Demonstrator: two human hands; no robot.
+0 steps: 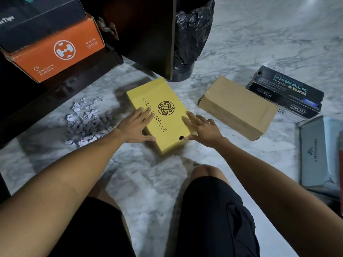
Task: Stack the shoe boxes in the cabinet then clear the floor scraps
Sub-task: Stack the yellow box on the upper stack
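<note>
Yellow shoe box (pixel 163 115) lies between both hands' spread fingers (pixel 143 113).

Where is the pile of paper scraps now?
In the head view, the crumpled paper scraps lie on the marble floor, left of the yellow shoe box, in front of the cabinet.

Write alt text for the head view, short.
Both hands, left hand and right hand, rest open on a yellow shoe box on the marble floor, crumpled paper scraps to its left.
</note>
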